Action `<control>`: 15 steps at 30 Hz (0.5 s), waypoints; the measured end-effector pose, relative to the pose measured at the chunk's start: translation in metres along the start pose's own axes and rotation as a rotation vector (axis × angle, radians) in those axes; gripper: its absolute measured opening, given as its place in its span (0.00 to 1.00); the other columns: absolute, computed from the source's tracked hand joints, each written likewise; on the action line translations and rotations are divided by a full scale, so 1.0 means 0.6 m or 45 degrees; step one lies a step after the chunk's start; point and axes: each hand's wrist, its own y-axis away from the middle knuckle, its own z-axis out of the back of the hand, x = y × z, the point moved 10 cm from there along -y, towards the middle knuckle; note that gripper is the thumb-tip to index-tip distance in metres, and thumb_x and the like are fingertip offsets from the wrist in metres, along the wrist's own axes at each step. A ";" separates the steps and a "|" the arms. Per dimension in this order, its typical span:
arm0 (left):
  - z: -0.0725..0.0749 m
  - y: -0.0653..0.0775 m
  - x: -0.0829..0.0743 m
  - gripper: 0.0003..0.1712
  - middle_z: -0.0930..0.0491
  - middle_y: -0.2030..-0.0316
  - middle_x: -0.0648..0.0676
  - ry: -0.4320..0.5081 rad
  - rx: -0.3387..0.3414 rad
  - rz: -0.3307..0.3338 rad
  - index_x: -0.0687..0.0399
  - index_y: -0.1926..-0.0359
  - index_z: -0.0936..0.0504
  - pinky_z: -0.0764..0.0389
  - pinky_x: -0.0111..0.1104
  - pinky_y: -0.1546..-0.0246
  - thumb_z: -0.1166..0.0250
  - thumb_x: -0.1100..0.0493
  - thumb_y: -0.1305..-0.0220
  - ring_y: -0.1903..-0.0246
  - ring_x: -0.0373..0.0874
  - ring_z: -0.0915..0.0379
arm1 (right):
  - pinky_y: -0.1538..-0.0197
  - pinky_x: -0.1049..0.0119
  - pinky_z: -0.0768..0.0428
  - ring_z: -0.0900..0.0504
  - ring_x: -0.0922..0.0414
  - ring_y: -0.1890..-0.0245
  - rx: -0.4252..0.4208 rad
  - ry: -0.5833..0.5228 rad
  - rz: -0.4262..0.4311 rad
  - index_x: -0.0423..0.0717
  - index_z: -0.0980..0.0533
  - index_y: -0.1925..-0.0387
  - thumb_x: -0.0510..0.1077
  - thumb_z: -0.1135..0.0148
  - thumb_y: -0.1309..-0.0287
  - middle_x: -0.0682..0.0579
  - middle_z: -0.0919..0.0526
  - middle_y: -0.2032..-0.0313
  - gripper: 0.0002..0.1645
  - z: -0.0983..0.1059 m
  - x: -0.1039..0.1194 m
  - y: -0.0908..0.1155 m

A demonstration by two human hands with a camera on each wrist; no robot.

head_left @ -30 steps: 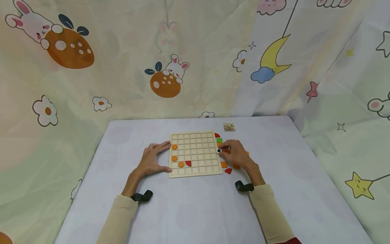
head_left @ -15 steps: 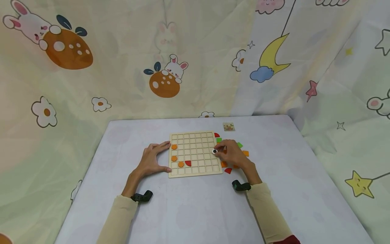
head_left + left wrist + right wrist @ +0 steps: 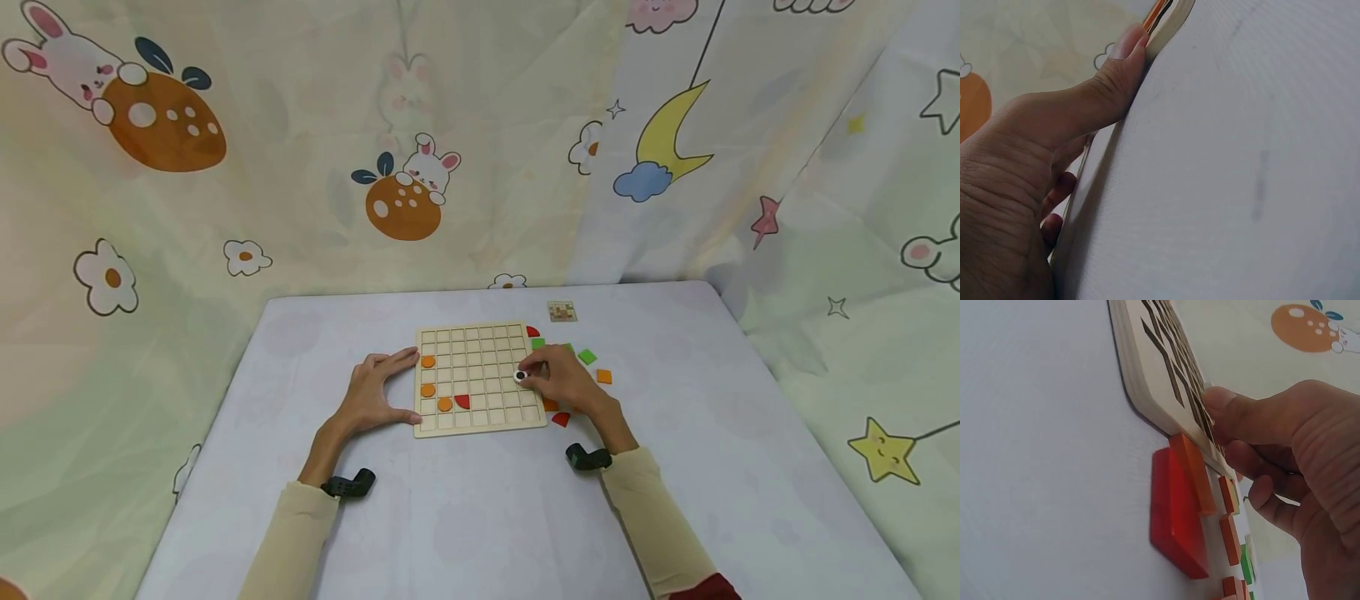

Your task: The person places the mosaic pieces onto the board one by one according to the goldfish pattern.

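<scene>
A square wooden grid board (image 3: 480, 358) lies on the white-covered table. My left hand (image 3: 366, 390) is spread along its left side, the thumb and fingertips touching the edge; in the left wrist view the thumb (image 3: 1110, 75) meets the board's corner. Over the board's right columns, my right hand (image 3: 567, 381) pinches a small white disc (image 3: 521, 377) with a black centre between thumb and fingertips. Whether the disc touches the board, I cannot tell. Several orange discs (image 3: 428, 390) and a red quarter-circle piece (image 3: 462, 402) sit in cells at the left.
Right of the board are loose pieces: red quarter-circles (image 3: 561, 419), green pieces (image 3: 587, 357) and orange squares (image 3: 603, 377), partly hidden by my right hand. A small patterned card (image 3: 562, 312) lies behind the board's right side. A printed cloth (image 3: 300, 167) hangs behind the table.
My right hand has moved left with the white disc, from the board's right edge to over its right columns, uncovering green and orange pieces. The left hand keeps its place.
</scene>
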 end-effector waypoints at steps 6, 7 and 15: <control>0.001 -0.001 -0.003 0.69 0.33 0.17 0.45 0.000 0.001 -0.008 0.41 0.18 0.28 0.40 0.60 0.29 0.10 0.32 0.63 0.30 0.57 0.36 | 0.55 0.65 0.17 0.15 0.61 0.61 -0.004 -0.011 0.038 0.42 0.09 0.54 0.39 0.20 0.38 0.52 0.08 0.60 0.11 -0.008 0.006 -0.001; 0.001 0.000 -0.003 0.69 0.33 0.17 0.46 -0.001 0.002 -0.007 0.41 0.18 0.28 0.40 0.60 0.29 0.10 0.32 0.63 0.30 0.57 0.36 | 0.55 0.65 0.17 0.15 0.61 0.61 -0.007 -0.011 0.045 0.43 0.09 0.54 0.39 0.20 0.38 0.52 0.08 0.60 0.11 -0.009 0.007 -0.002; 0.000 0.000 -0.001 0.69 0.34 0.16 0.46 0.007 0.006 -0.001 0.40 0.18 0.28 0.41 0.60 0.29 0.11 0.32 0.63 0.29 0.57 0.36 | 0.55 0.64 0.16 0.14 0.60 0.62 0.014 -0.052 0.083 0.41 0.09 0.55 0.39 0.19 0.38 0.50 0.07 0.60 0.11 -0.016 0.024 -0.011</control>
